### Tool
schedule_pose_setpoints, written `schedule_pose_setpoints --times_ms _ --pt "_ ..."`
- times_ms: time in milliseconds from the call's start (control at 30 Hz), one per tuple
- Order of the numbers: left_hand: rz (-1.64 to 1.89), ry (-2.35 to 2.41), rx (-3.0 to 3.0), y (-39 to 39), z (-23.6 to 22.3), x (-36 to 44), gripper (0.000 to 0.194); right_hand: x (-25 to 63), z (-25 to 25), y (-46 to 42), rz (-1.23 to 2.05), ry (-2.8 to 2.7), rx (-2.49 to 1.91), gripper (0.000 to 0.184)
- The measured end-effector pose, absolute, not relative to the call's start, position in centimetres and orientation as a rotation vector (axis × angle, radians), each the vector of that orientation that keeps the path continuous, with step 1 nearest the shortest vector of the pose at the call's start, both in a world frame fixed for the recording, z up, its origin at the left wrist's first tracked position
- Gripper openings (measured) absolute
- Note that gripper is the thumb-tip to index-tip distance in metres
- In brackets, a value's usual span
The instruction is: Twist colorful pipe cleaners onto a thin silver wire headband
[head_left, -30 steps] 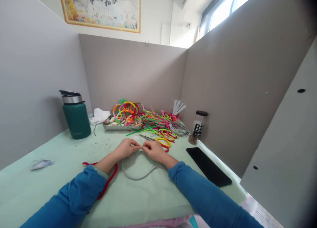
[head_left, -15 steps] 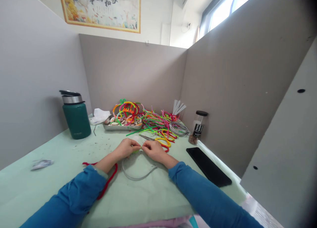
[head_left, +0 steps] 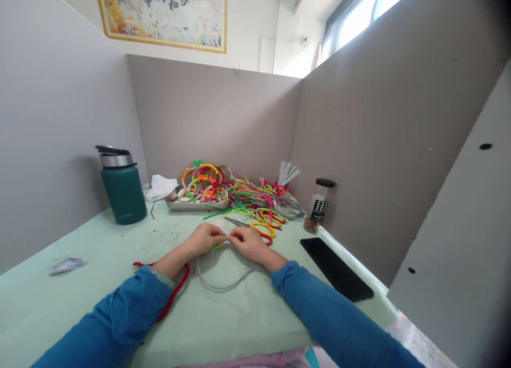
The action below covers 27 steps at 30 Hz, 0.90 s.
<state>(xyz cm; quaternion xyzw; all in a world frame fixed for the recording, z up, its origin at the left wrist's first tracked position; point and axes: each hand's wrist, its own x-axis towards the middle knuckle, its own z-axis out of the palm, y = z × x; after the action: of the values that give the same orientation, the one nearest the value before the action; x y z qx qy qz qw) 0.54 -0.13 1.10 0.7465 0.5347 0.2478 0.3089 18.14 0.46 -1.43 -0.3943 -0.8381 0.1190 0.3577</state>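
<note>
My left hand [head_left: 204,239] is closed in a pinch on a yellow-green pipe cleaner [head_left: 217,246], which shows just below its fingers. Fingertip to fingertip with it, my right hand [head_left: 248,244] pinches too; what lies between its tips is too small to make out, perhaps the strip's end. Under both hands a thin grey hoop [head_left: 223,289] curves over the table, its upper part hidden. A red pipe cleaner [head_left: 184,280] passes beneath my left wrist. Just behind my right hand are scissors [head_left: 261,228] with yellow handles, blades pointing left.
A metal tray [head_left: 199,206] holds shell-like pieces and colourful hoops. Beside it lie a pile of pipe cleaners [head_left: 255,195] and coiled grey hoops [head_left: 289,208]. A green bottle [head_left: 123,195] stands left; a jar [head_left: 318,207] and a black phone [head_left: 336,269] are right. Grey partitions [head_left: 215,107] enclose the table.
Both hands stay in nearly the same place. Slightly more of the yellow-green pipe cleaner shows beneath my left fingers. Everything else is unmoved.
</note>
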Motion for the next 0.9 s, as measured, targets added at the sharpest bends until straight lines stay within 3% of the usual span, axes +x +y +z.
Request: schedule_pose_setpoints --times_ms 467,900 --pt "0.647 1.381 1.974 -0.02 0.85 0.54 0.046 18.17 -1.54 0.59 0.311 -2.171 -1.023 0.017" --pt "0.673 1.303 1.954 -0.24 1.09 0.67 0.038 18.11 -1.5 0.54 0.316 -2.159 -1.005 0.016"
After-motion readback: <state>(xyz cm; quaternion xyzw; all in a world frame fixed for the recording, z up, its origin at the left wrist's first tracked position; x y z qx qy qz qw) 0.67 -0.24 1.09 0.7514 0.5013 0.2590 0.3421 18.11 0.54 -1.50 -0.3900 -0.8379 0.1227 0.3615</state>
